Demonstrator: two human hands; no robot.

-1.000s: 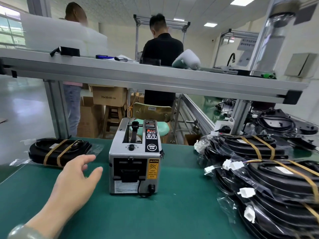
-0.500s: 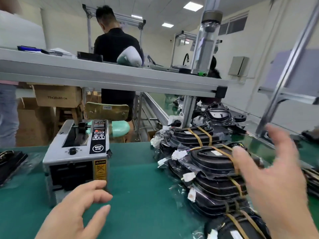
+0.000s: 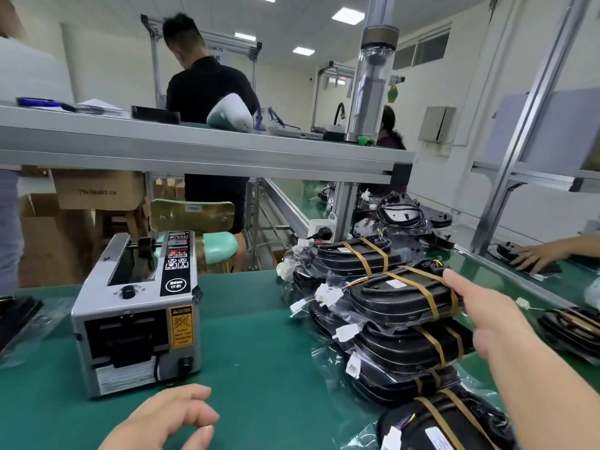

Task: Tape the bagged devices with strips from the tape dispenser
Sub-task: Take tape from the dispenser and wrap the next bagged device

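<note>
A grey tape dispenser [image 3: 136, 319] stands on the green table [image 3: 259, 352], left of centre. To its right lies a pile of black bagged devices bound with brown tape strips. My right hand [image 3: 487, 316] reaches to the top bagged device [image 3: 396, 297]; its straight index finger lies along the device's right end and the thumb is spread below. My left hand [image 3: 168, 420] hovers low in front of the dispenser, fingers loosely curled, holding nothing. No tape strip shows at the dispenser's mouth.
Another bagged device [image 3: 16, 316] lies at the far left edge, and more [image 3: 571, 326] sit at the right. An aluminium shelf [image 3: 194, 157] spans overhead. Another person's hand [image 3: 535, 254] rests on a device at the far right. Two people stand behind the bench.
The view swung right from the dispenser to the pile. My right hand came into view and reached forward onto the top device. My left hand drew back toward me and curled.
</note>
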